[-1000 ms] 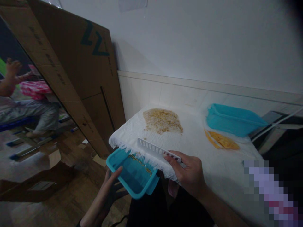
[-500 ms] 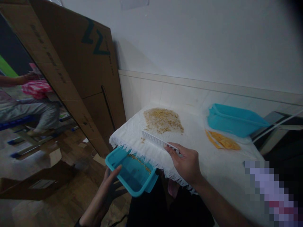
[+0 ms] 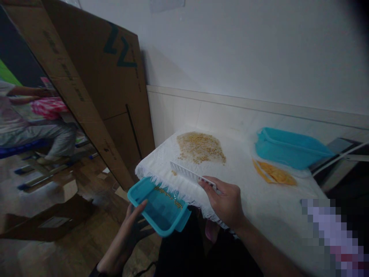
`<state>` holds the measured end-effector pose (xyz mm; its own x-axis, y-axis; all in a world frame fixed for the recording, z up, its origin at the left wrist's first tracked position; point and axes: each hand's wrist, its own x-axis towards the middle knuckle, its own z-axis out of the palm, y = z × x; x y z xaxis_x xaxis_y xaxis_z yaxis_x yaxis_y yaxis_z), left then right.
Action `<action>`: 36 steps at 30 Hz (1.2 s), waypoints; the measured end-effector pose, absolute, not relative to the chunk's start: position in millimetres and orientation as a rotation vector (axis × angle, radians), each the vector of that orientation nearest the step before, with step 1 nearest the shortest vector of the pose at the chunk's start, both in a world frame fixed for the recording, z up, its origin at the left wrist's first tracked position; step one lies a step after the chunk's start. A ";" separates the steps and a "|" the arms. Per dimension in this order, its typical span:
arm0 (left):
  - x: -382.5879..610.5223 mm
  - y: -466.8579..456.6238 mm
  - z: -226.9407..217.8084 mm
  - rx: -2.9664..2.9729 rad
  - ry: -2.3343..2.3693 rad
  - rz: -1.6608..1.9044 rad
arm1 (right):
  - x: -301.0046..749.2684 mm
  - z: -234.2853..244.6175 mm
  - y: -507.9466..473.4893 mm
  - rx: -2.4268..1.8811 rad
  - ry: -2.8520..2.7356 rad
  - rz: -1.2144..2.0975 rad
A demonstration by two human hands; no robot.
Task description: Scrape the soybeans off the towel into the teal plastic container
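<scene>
My left hand (image 3: 134, 225) holds a turquoise plastic bin (image 3: 165, 231) under the front edge of the table, its thumb over the rim. A line of yellowish beans (image 3: 176, 203) lies inside the bin, partly hidden by the cloth's fringe. With thumb and fingers, my right hand (image 3: 226, 200) grips one end of a white slotted plastic strip (image 3: 187, 172). The strip stands on edge across the white tablecloth (image 3: 242, 204). A few loose beans (image 3: 174, 173) lie on its near side. Beyond it spreads a patch of the same beans (image 3: 200, 146).
A second turquoise bin (image 3: 291, 148) stands at the table's back right, with an orange packet (image 3: 275, 172) in front. Tall cardboard (image 3: 112, 96) rises at the left. Past it sits another person (image 3: 37, 127). An open carton (image 3: 49, 219) rests on the floor.
The strip in my right hand has moved slightly left, towards the table's front edge. My left hand keeps the bin under the edge, shifted a little. The view has turned slightly left.
</scene>
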<state>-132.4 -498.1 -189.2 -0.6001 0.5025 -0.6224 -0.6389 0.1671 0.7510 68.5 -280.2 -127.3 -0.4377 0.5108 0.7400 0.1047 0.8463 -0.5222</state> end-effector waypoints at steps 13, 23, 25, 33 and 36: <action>-134.8 -500.1 -187.6 -0.098 1.538 1.595 | 54.3 -124.6 -292.2 -0.397 -1.992 0.608; -132.1 -499.9 -183.2 -0.100 1.538 1.612 | 46.0 -122.6 -271.3 -0.531 -1.944 0.556; -132.6 -500.0 -183.3 -0.104 1.542 1.608 | 45.2 -124.3 -272.8 -0.487 -1.970 0.580; -131.9 -499.1 -184.0 -0.115 1.553 1.586 | 70.4 -122.2 -290.9 -0.425 -1.998 0.701; -134.0 -497.9 -186.5 -0.143 1.562 1.566 | 86.4 -117.8 -257.8 -0.587 -1.922 0.612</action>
